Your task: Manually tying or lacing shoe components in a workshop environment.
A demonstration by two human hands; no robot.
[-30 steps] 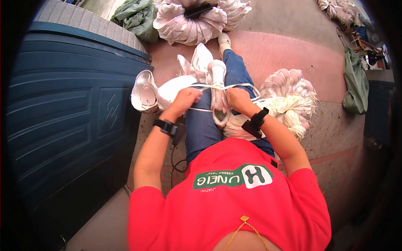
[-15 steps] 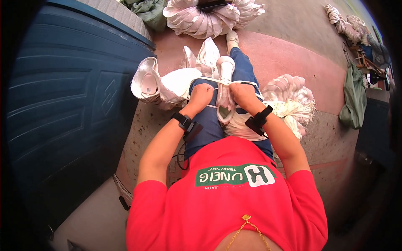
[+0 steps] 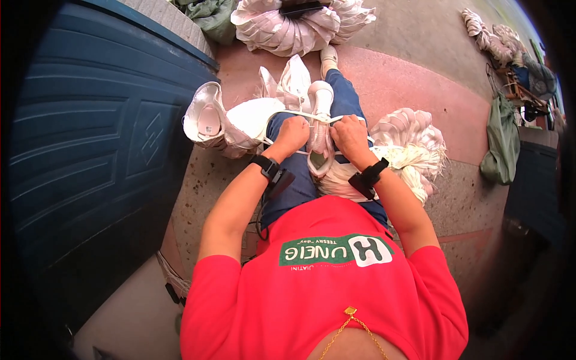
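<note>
Pale pink shoe upper (image 3: 320, 137) sits in the lap over the blue jeans (image 3: 291, 186), between the two hands, toe far and ankle opening near. The left hand (image 3: 293, 135) is curled into a fist just left of it, and the right hand (image 3: 350, 138) has its fingers bent in at its right edge; both grip white lace (image 3: 297, 112), though the exact pinch is partly hidden. The lace crosses the upper and loops out over both legs. A black wristband circles each wrist. To the left stands another upper (image 3: 207, 117), its opening facing up; to the right, a cream bundle of laces (image 3: 414, 162) lies against fanned uppers (image 3: 408, 125). Farther off is a ring-shaped stack of uppers (image 3: 270, 33).
</note>
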